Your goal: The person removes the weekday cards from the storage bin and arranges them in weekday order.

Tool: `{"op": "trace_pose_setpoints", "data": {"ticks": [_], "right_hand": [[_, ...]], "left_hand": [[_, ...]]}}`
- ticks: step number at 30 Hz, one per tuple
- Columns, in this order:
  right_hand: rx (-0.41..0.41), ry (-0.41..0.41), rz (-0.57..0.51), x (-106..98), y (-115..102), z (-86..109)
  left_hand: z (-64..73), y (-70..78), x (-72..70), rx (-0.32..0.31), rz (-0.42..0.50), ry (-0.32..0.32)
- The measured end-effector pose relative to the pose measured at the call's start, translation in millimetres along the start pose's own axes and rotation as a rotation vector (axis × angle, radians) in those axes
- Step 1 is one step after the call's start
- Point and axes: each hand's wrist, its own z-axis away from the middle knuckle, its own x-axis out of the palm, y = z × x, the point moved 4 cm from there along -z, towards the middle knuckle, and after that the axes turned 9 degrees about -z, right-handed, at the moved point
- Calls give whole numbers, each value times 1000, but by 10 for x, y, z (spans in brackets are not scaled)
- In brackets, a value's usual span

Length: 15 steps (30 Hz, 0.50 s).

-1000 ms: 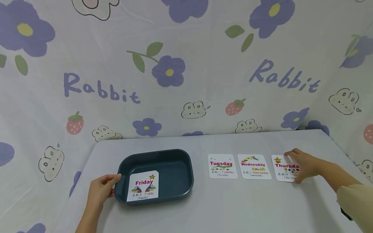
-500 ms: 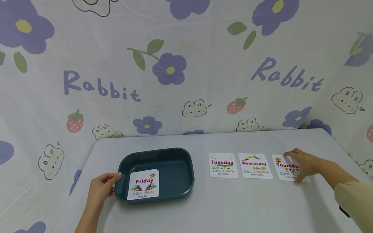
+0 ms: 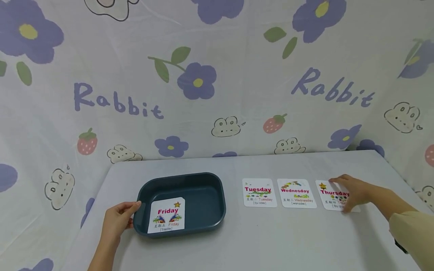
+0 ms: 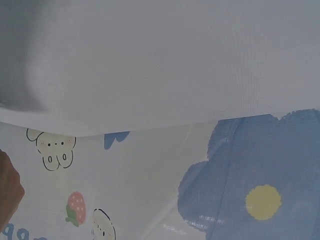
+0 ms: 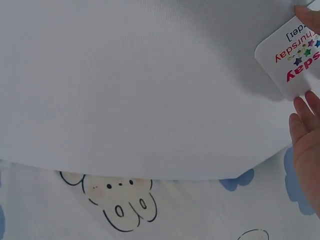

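My left hand (image 3: 116, 221) pinches the left rim of a dark blue-green tray (image 3: 205, 210) between thumb and fingers. Inside the tray a white Friday card (image 3: 167, 216) leans at the front left. On the far right, my right hand (image 3: 357, 191) holds a Thursday card (image 3: 330, 195) by its far and near edges, covering its right part. The right wrist view shows the thumb at one edge of this Thursday card (image 5: 295, 57) and the fingertips (image 5: 299, 102) at the opposite one. Only a sliver of the left hand (image 4: 9, 191) enters the left wrist view.
A Tuesday card (image 3: 259, 194) and a Wednesday card (image 3: 297, 194) lie face up in a row between the tray and the Thursday card. Everything stands on a white-covered table (image 3: 257, 241). Behind it hangs a curtain (image 3: 251, 94) printed with flowers and rabbits.
The picture shifts slightly with the head. Both hands, the tray and the cards keep their places.
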Motion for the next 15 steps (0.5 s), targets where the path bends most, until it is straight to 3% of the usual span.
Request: {"op": "trace_pose_setpoints", "data": {"ticks": [4, 7, 11, 15], "right_hand": [[-22, 42, 17, -8, -17, 13], [-60, 121, 50, -62, -104, -2], [-110, 230, 43, -177, -330, -78], [-152, 290, -24, -232, -627, -186]], "left_hand": [[-1, -1, 19, 0, 1, -2], [-4, -4, 29, 2, -1, -3], [-3, -6, 24, -9, -13, 2], [1, -8, 17, -9, -14, 13]]}}
